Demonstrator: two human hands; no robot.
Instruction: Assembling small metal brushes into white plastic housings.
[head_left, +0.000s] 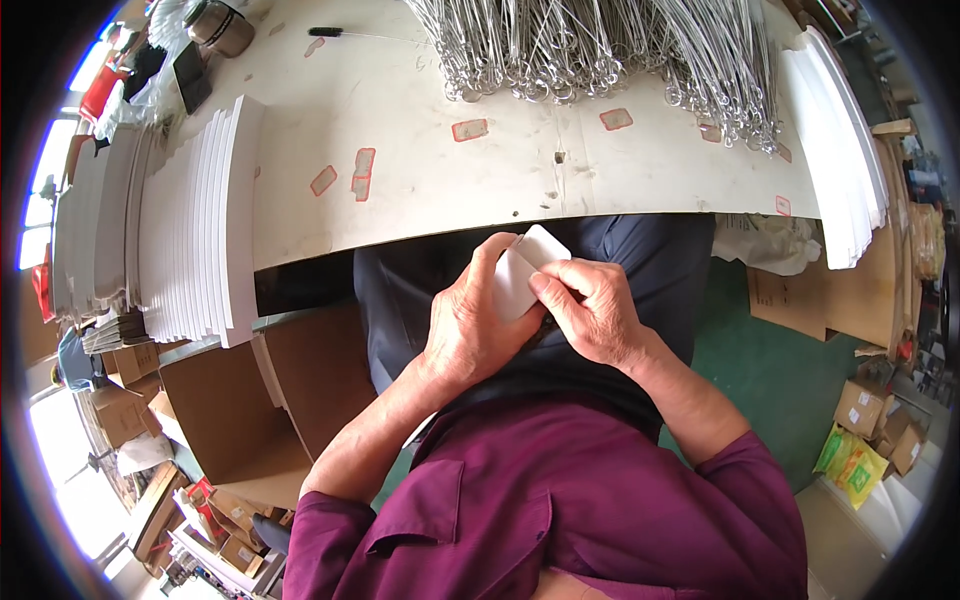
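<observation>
Above my lap, just in front of the table edge, my left hand (pixel 468 312) is closed around a small white flat piece (pixel 512 284) with rounded corners. A second white flat part (pixel 545 246) sticks out beyond it, at an angle. Whether the two are separate pieces or one folded thing I cannot tell. My right hand (pixel 597 308) pinches the right side of the white piece between thumb and bent fingers. The undersides of both hands are hidden.
Many metal wires with looped ends (pixel 560 50) lie at the table's far side. A thin black-bristled brush (pixel 325 32) and a brown jar (pixel 218 28) are far left. White flat stacks flank the table (pixel 400 215), left (pixel 195 230) and right (pixel 835 150). An open cardboard box (pixel 225 410) stands lower left.
</observation>
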